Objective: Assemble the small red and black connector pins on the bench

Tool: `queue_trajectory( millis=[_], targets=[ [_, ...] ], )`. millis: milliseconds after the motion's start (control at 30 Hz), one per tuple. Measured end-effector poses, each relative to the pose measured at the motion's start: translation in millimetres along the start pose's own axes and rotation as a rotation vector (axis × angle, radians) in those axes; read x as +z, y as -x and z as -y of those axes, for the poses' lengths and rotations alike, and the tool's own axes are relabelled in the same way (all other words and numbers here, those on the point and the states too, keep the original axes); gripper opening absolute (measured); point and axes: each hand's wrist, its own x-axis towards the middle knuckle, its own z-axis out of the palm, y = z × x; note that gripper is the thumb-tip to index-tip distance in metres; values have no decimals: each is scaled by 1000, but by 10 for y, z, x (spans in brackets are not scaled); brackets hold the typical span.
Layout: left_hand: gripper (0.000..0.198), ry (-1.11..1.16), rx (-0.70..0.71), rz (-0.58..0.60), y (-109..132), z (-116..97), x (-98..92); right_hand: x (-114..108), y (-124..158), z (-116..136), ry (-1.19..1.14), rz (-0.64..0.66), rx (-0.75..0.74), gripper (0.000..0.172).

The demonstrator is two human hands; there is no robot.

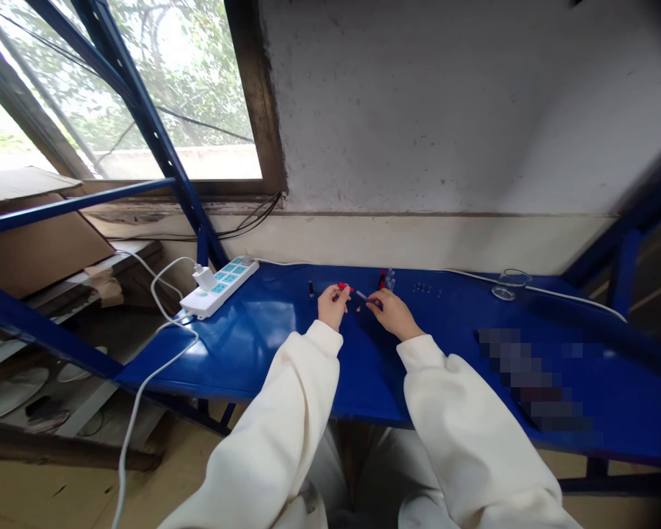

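Note:
My left hand (333, 306) is closed, with a small red cap-like piece (342, 285) pinched at its fingertips. My right hand (392, 311) is closed on a slim clear tube (361, 295), whose tip points toward the left hand. The two pieces are apart, a short way above the blue table (286, 353). A tiny pale bit (358, 309) shows just below the gap between my hands. Beyond the right hand stand small red pieces (382, 279) and clear tubes (391, 276). A small black cylinder (311, 288) stands upright left of my left hand.
Several tiny clear parts (421, 288) lie right of the tubes. A clear round container (503, 292) is farther right, near a white cable. A white power strip (220, 288) with a plug sits at the left edge. A blurred-out item (529, 375) lies at the right.

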Motion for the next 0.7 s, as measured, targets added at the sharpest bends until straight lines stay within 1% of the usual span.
queue_trajectory(
  millis=[100, 167, 333, 433, 600, 700],
  targets=[
    [25, -41, -1, 7, 5, -1, -5, -43, -3, -77, 24, 67, 71, 16],
    [25, -63, -4, 27, 18, -13, -1, -69, 0, -126, 42, 80, 121, 17],
    [23, -80, -57, 106, 60, -57, 27, -119, -1, -242, 67, 46, 252, 18],
    [23, -77, -71, 129, 79, -71, 39, -133, -9, -292, 59, 34, 316, 18],
    [25, -102, -75, 150, 82, -67, 43, -110, -29, -318, 78, 11, 427, 19],
    [26, -114, -75, 176, 78, -62, 44, -72, -38, -315, 115, 2, 462, 22]
  ],
)
